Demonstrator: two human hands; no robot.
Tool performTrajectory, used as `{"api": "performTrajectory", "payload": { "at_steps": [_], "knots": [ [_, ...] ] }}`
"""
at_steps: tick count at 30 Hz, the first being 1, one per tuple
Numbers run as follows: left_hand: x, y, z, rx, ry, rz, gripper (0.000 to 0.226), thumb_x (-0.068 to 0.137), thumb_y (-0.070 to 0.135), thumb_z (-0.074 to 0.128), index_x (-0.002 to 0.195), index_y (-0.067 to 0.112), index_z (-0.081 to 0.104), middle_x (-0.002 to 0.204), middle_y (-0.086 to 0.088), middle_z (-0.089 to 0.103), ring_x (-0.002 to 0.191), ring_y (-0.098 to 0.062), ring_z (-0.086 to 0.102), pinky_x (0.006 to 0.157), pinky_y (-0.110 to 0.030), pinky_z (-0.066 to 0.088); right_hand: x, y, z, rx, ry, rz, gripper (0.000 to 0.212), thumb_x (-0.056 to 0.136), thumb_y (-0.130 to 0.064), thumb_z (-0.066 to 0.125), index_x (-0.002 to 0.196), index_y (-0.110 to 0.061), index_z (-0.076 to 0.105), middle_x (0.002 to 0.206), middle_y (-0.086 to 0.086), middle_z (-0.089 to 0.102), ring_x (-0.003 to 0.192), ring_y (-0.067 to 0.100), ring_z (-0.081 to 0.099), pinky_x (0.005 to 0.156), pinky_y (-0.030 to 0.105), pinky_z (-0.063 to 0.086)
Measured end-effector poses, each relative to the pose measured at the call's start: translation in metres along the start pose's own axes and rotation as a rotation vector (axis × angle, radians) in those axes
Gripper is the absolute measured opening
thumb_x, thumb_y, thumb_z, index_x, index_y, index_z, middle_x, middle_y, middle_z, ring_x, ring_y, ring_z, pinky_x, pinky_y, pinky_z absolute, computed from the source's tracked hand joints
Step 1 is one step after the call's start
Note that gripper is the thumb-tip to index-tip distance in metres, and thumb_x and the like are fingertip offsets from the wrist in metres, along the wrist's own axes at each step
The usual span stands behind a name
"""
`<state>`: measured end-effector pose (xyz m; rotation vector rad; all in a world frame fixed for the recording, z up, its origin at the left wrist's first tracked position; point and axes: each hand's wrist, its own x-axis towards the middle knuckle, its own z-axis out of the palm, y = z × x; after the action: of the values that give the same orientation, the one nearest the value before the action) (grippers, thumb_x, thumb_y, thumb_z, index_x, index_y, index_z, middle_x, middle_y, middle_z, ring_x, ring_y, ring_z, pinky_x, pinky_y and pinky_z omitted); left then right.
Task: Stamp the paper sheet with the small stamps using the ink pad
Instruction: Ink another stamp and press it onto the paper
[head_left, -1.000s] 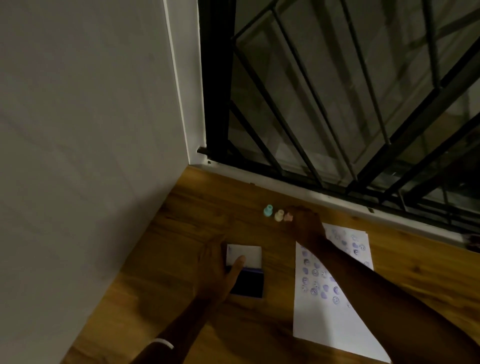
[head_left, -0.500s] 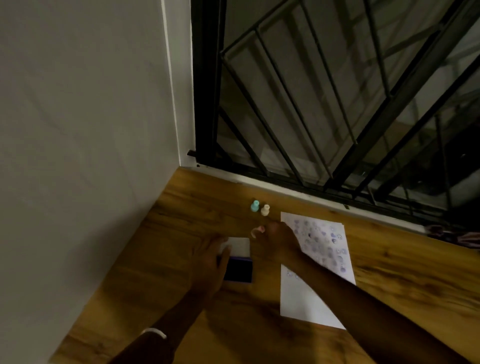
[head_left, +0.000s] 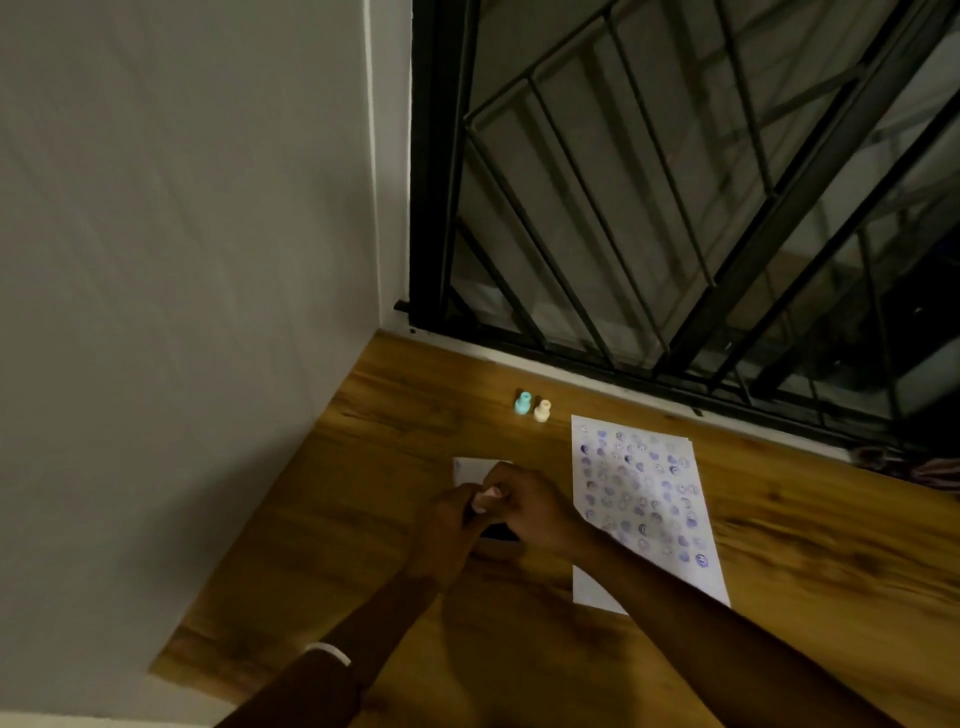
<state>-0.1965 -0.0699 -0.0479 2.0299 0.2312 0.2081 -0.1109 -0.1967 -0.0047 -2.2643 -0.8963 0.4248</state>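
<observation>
Head view: both hands meet over the ink pad, dark, mostly hidden, white lid beyond. Right hand pinches a small pinkish stamp; left hand curls beside it, grip unclear. Right of them: paper sheet, crowded with blue-purple marks. Beyond: teal stamp, cream stamp, upright.

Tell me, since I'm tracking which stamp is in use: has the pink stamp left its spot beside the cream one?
Yes. The pink stamp has moved from beside the cream stamp toward the person, over the ink pad, pinched in the right hand.
</observation>
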Motion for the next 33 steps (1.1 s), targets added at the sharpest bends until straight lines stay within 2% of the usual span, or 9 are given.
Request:
{"api": "performTrajectory", "payload": {
  "at_steps": [2, 4, 7, 12, 17, 20, 23, 28, 33],
  "knots": [
    [0.0, -0.003, -0.001, 0.023, -0.036, 0.011, 0.015, 0.091, 0.029, 0.063, 0.103, 0.021, 0.066, 0.09, 0.008, 0.067, 0.08, -0.005, 0.061, 0.059, -0.007, 0.038, -0.004, 0.001, -0.002, -0.036, -0.013, -0.033, 0.006, 0.09, -0.029, 0.058, 0.086, -0.025, 0.06, 0.086, -0.003, 0.068, 0.08, 0.011, 0.063, 0.069, 0.037, 0.052],
    [-0.001, -0.007, -0.002, -0.001, -0.031, -0.037, 0.007, 0.091, 0.024, 0.063, 0.096, 0.02, 0.065, 0.087, 0.006, 0.065, 0.079, -0.006, 0.059, 0.063, -0.013, 0.039, -0.006, 0.004, -0.004, -0.089, 0.019, -0.092, 0.006, 0.091, -0.018, 0.058, 0.089, -0.023, 0.061, 0.092, -0.005, 0.067, 0.084, 0.006, 0.062, 0.069, 0.025, 0.051],
    [-0.004, -0.014, -0.007, -0.032, 0.054, -0.121, 0.011, 0.096, 0.023, 0.056, 0.098, 0.015, 0.063, 0.089, 0.004, 0.062, 0.083, -0.01, 0.059, 0.06, -0.006, 0.04, -0.008, 0.006, -0.008, -0.141, 0.027, -0.051, 0.008, 0.093, -0.021, 0.054, 0.091, -0.026, 0.059, 0.098, -0.006, 0.065, 0.089, 0.004, 0.059, 0.069, 0.017, 0.048],
    [-0.013, -0.022, -0.017, -0.056, 0.195, -0.2, 0.01, 0.098, 0.022, 0.049, 0.091, 0.019, 0.055, 0.083, 0.001, 0.063, 0.073, -0.01, 0.059, 0.06, -0.008, 0.044, -0.008, 0.012, 0.003, -0.358, -0.006, -0.133, 0.009, 0.094, -0.024, 0.052, 0.097, -0.017, 0.058, 0.1, 0.005, 0.066, 0.091, 0.017, 0.059, 0.071, 0.027, 0.043],
    [-0.011, -0.022, -0.02, -0.079, 0.246, -0.215, 0.012, 0.095, 0.029, 0.056, 0.084, 0.024, 0.055, 0.073, 0.009, 0.06, 0.066, 0.007, 0.059, 0.051, -0.006, 0.042, -0.006, 0.018, 0.018, -0.352, -0.074, -0.085, 0.013, 0.094, -0.024, 0.053, 0.1, -0.014, 0.058, 0.105, 0.008, 0.065, 0.096, 0.02, 0.059, 0.075, 0.027, 0.042],
    [-0.01, -0.025, -0.017, 0.03, 0.214, -0.212, 0.014, 0.095, 0.036, 0.053, 0.093, 0.023, 0.058, 0.079, 0.012, 0.062, 0.071, 0.001, 0.06, 0.053, -0.009, 0.04, 0.0, 0.019, 0.018, -0.327, -0.103, -0.055, 0.014, 0.094, -0.024, 0.052, 0.102, -0.016, 0.059, 0.109, 0.007, 0.065, 0.099, 0.019, 0.059, 0.075, 0.025, 0.04],
    [-0.011, -0.023, -0.01, 0.11, 0.226, -0.218, 0.023, 0.096, 0.04, 0.049, 0.097, 0.02, 0.06, 0.083, 0.008, 0.063, 0.076, -0.011, 0.062, 0.056, -0.012, 0.038, 0.004, 0.021, 0.015, -0.332, -0.126, -0.054, 0.014, 0.093, -0.023, 0.054, 0.102, -0.015, 0.06, 0.108, 0.008, 0.066, 0.099, 0.022, 0.06, 0.081, 0.032, 0.048],
    [-0.016, -0.016, -0.013, 0.212, 0.252, -0.19, 0.027, 0.099, 0.043, 0.04, 0.09, 0.026, 0.059, 0.074, 0.015, 0.057, 0.065, -0.002, 0.056, 0.052, -0.009, 0.036, 0.008, 0.021, 0.015, -0.305, -0.155, -0.026, 0.014, 0.093, -0.022, 0.051, 0.099, -0.015, 0.061, 0.105, 0.008, 0.066, 0.097, 0.024, 0.061, 0.079, 0.031, 0.047],
    [-0.014, -0.019, -0.014, 0.146, 0.256, -0.154, 0.024, 0.101, 0.037, 0.036, 0.085, 0.032, 0.054, 0.076, 0.015, 0.058, 0.069, -0.001, 0.058, 0.057, -0.007, 0.036, -0.001, 0.021, 0.017, -0.339, -0.096, -0.078, 0.017, 0.095, -0.029, 0.045, 0.1, -0.019, 0.058, 0.102, 0.005, 0.066, 0.094, 0.021, 0.06, 0.077, 0.031, 0.046]
  ]
}}
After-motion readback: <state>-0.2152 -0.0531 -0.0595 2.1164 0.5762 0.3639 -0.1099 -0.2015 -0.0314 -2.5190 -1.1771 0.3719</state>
